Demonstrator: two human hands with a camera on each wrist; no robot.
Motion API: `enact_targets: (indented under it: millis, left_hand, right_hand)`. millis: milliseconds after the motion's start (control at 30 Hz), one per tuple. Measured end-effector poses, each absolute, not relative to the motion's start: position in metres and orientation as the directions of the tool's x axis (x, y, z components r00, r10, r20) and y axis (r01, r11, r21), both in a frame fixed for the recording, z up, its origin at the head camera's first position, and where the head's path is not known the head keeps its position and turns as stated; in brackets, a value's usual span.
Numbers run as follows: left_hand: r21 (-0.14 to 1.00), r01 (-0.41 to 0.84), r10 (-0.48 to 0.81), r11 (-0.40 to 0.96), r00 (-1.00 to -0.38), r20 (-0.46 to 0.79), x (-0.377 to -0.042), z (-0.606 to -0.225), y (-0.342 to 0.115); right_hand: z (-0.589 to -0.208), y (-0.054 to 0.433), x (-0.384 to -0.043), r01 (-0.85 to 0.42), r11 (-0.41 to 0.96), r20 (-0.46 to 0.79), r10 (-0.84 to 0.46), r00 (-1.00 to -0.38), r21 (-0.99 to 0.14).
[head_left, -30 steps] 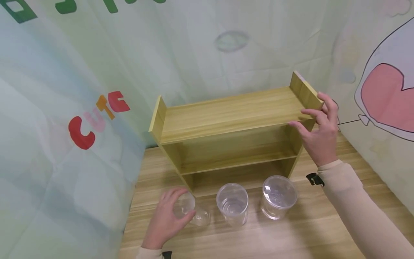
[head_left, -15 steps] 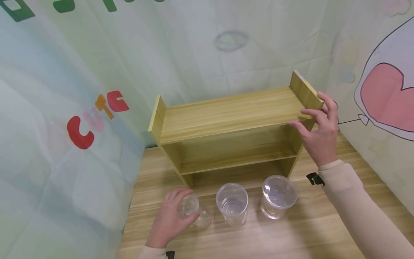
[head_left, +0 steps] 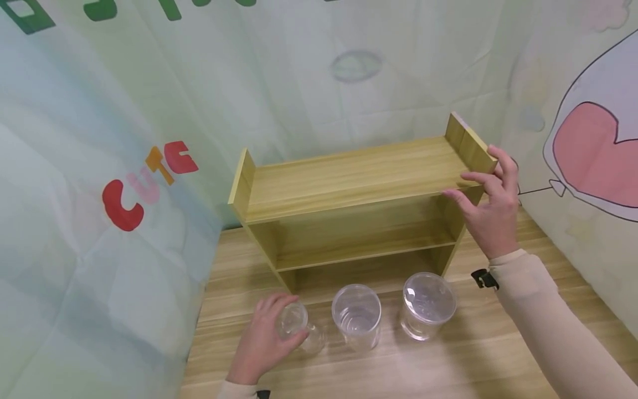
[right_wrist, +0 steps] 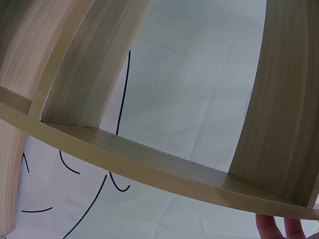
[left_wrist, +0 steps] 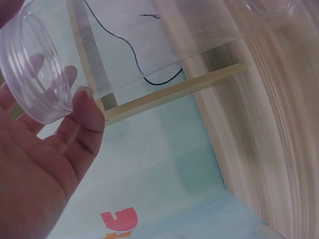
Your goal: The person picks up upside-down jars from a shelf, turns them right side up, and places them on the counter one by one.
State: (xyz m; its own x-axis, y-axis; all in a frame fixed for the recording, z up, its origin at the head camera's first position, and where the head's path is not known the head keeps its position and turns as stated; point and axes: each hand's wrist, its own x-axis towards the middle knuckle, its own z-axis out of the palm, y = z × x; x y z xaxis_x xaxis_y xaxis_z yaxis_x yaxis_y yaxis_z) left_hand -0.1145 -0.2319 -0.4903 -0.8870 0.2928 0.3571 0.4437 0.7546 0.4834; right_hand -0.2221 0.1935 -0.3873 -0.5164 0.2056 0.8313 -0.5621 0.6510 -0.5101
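Note:
In the head view my left hand (head_left: 266,338) grips the top of a clear plastic jar (head_left: 313,339), thumb and fingers spread round its rim. The left wrist view shows the jar's thick rounded top (left_wrist: 37,64) between thumb and fingers, its see-through body stretching to the upper right. My right hand (head_left: 493,208) holds the upper right corner of a small wooden shelf (head_left: 349,172), thumb towards the front edge and fingers about the side panel. In the right wrist view, fingertips (right_wrist: 269,228) show at the panel's outer side; the rest of that hand is hidden.
Two more clear jars stand in a row before the shelf: a middle jar (head_left: 356,316) and a wider right jar (head_left: 428,305). All rest on a wood-grain table (head_left: 389,371). Printed cloth (head_left: 149,288) hangs on the left, behind and on the right.
My left hand and the jar's top have shifted slightly to the right. The right hand keeps its place on the shelf, and the other two jars stay put.

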Motion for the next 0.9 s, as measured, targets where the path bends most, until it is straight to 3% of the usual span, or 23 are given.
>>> enact_targets:
  millis: [300,900]
  left_hand:
    - [0.488,0.431,0.29,0.759,-0.895,0.339,-0.1171,-0.489,-0.2283]
    - [0.462,0.439,0.301,0.771,-0.89,0.343,-0.1164,-0.4927,-0.2241]
  right_hand:
    - [-0.3869,0.1983,-0.2245,-0.591,0.65,0.856,0.191,-0.481,-0.477]
    - [-0.391,0.1989,-0.2241,-0.595,0.673,0.87,0.154,-0.468,-0.439]
